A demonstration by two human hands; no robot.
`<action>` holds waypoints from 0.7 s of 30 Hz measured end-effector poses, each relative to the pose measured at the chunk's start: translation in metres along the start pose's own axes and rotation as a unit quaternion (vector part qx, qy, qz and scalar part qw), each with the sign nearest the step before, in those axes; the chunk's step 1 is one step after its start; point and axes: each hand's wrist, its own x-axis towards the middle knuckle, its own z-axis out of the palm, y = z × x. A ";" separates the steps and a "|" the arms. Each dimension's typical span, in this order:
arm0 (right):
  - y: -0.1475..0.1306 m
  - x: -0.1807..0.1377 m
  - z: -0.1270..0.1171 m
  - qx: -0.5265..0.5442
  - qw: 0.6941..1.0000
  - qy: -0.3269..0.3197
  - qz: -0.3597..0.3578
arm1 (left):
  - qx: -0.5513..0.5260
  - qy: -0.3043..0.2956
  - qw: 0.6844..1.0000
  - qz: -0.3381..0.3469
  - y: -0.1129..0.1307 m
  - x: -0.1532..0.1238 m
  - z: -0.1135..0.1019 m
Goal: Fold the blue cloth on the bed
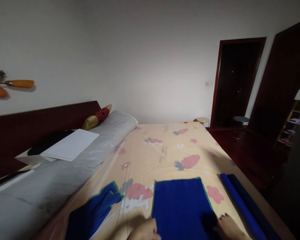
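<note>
A flat blue cloth [181, 203] with a green edge lies spread on the patterned bed sheet [165, 150]. At the bottom of the view, my left hand [143, 231] rests at the cloth's near left corner, fingers curled on its edge. My right hand [228, 226] lies flat on the cloth's near right side, fingers spread. Both hands are partly cut off by the frame. A crumpled blue cloth [93, 211] sits to the left, and two rolled blue cloths [242, 205] lie along the bed's right edge.
A long grey bolster [65, 173] runs along the dark headboard [27, 130], with a white sheet of paper [71, 145] and a red and gold cushion [97, 118] on it. Two stools [202, 120] and a dark doorway [236, 83] stand beyond the bed.
</note>
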 end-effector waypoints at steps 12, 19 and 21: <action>-0.131 0.089 0.105 0.068 0.975 0.208 -0.042 | 0.008 0.362 0.932 -0.022 0.045 0.108 0.165; -0.110 0.089 0.157 0.053 0.934 0.338 -0.100 | 0.015 0.312 0.950 -0.006 0.023 0.110 0.188; -0.111 0.089 0.155 0.024 0.928 0.358 -0.100 | 0.003 0.292 0.956 -0.015 0.026 0.110 0.186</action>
